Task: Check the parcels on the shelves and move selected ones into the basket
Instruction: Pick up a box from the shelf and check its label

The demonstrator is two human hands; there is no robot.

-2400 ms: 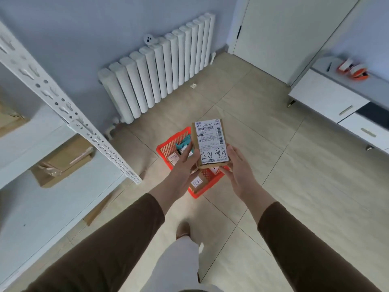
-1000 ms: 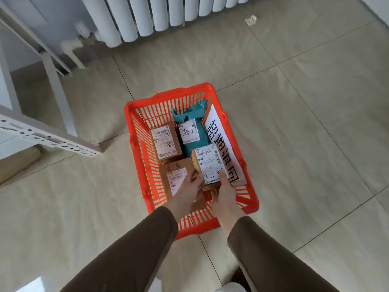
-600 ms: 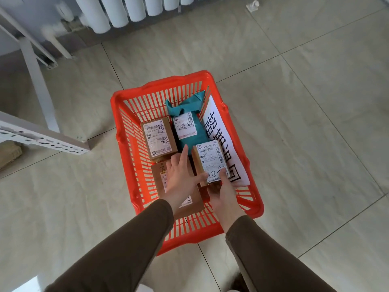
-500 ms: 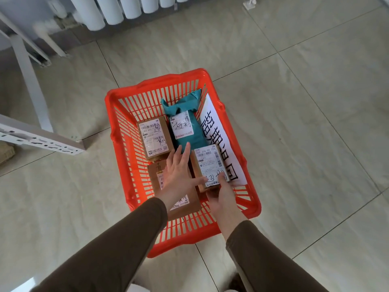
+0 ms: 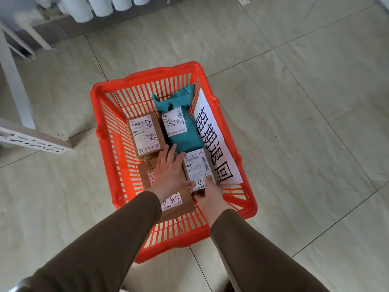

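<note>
- Head view: red plastic basket (image 5: 101, 114) sits on the tiled floor, holding four parcels and a white paper sign (image 5: 219, 148) leaning along its right wall.
- Head view: small labelled carton (image 5: 196, 167) is in the near-right part of the basket, just beside the sign, label face up. Its long axis runs from the near rim toward the far rim, tilted slightly left at the far end; the barcode end points away from the person.
- Head view: right hand (image 5: 210, 196) grasps the near end of this carton, thumb on the label. The other fingers are hidden under or behind it, so the grip depth cannot be told.
- Head view: left hand (image 5: 168, 171) lies flat with straight fingers over the flat brown parcel (image 5: 179, 204), thumb touching the small carton's left edge; it holds nothing.
- Head view: another brown carton (image 5: 146, 135) and a teal poly-bag parcel (image 5: 181, 127) lie at the far end, side by side.
- Judgement: the small carton looks light and stiff, with corrugated sides that give good friction. Best held across its short sides or by one end, as now. The teal bag would be soft and slippery.
- Judgement: placement appears nearly complete, with release remaining.
- Head view: white shelf frame (image 5: 31, 142) at left, radiator (image 5: 84, 9) at top.
</note>
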